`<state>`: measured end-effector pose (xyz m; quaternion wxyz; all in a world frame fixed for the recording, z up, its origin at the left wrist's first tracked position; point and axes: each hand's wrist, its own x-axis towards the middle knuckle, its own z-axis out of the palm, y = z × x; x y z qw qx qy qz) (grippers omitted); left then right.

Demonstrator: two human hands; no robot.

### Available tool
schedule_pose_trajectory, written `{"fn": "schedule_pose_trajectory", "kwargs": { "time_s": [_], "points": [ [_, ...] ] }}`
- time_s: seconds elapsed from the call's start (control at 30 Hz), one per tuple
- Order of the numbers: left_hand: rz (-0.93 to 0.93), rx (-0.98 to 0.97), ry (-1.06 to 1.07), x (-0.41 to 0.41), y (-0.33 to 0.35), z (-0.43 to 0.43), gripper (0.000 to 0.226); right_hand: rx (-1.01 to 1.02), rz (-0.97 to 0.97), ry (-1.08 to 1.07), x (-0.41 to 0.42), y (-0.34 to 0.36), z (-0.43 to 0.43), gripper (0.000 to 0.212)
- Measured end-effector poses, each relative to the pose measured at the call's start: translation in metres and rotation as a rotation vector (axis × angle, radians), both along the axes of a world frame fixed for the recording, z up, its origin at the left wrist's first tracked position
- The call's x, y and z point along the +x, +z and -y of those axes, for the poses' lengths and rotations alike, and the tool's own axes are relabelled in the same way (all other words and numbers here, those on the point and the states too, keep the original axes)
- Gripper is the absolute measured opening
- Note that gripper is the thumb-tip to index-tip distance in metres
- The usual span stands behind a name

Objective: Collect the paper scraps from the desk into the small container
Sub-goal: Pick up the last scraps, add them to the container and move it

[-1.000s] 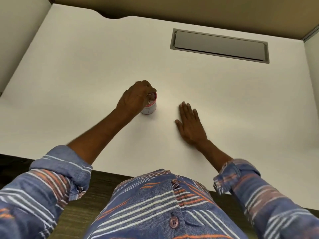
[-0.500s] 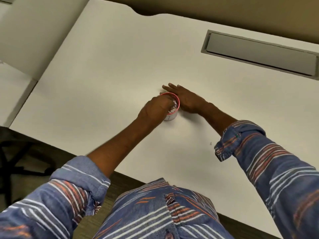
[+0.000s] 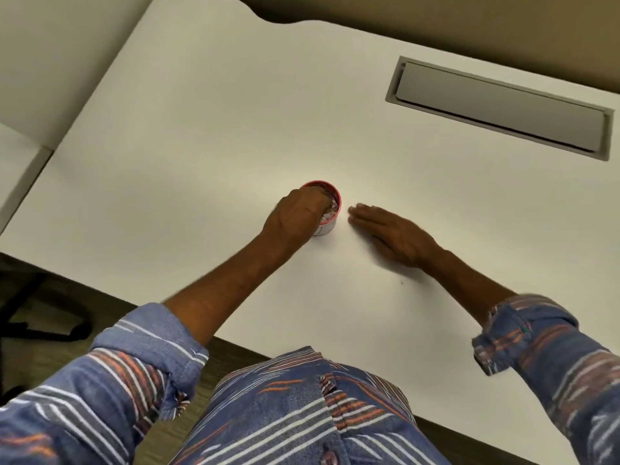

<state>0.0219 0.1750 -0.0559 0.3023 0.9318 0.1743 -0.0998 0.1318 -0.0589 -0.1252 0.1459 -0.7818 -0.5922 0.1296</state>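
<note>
The left hand (image 3: 295, 216) was curled over the small red-rimmed container (image 3: 330, 214), its fingertips dipped inside the mouth among the crumpled paper scraps (image 3: 329, 209) already there; whether those fingers were pinching a scrap or only pressing the pile down could not be told. The right hand (image 3: 392, 234) lay open and flat on the white desk (image 3: 235, 129), palm down, fingers together and pointing toward the container, just beside it but not touching. No loose scrap showed on the desk around either hand; only a tiny dark speck (image 3: 402, 282) lay nearer the body than the right wrist, too small to identify.

The main risk, as I judged it, was the container tipping: it was light and narrow, the left hand bore on one side of its rim, and nothing braced its wall, so a push or a snagged finger on the way out could topple it and spill the scraps. A flat sweep by the right hand could also knock it.

Compared with half a second before, the right hand had drawn back from behind the container, where it had lain against it, to the open desk on its right. The left hand had stayed in the cup.
</note>
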Motion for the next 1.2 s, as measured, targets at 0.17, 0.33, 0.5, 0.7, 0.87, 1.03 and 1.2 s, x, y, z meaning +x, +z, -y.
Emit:
{"fn": "schedule_pose_trajectory", "kwargs": {
  "time_s": [0.17, 0.33, 0.5, 0.7, 0.87, 1.03, 1.2],
  "points": [
    [-0.092, 0.051, -0.094, 0.007, -0.002, -0.006, 0.042, -0.059, -0.042, -0.092, -0.069, -0.010, 0.066, 0.053],
    [0.078, 0.162, -0.195, 0.008, 0.006, -0.005, 0.024, -0.011, 0.010, -0.266, -0.126, -0.020, 0.112, 0.046],
    [0.225, 0.114, -0.154, 0.006, 0.021, -0.011, 0.019, -0.064, 0.015, -0.376, -0.170, -0.021, 0.153, 0.070],
    [0.280, -0.069, 0.065, 0.005, 0.033, -0.022, 0.017, -0.039, 0.074, -0.513, -0.176, -0.019, 0.152, 0.052],
    [0.316, -0.093, 0.078, -0.001, 0.041, -0.028, 0.019, -0.016, 0.138, -0.614, -0.163, -0.009, 0.124, 0.024],
    [0.323, -0.097, 0.080, -0.011, 0.041, -0.026, 0.021, 0.218, -0.234, -1.055, -0.134, 0.017, 0.065, 0.013],
    [0.326, -0.119, 0.117, -0.021, 0.044, -0.028, 0.021, 0.543, -0.662, -1.142, -0.102, 0.068, -0.017, 0.009]
  ]
}}
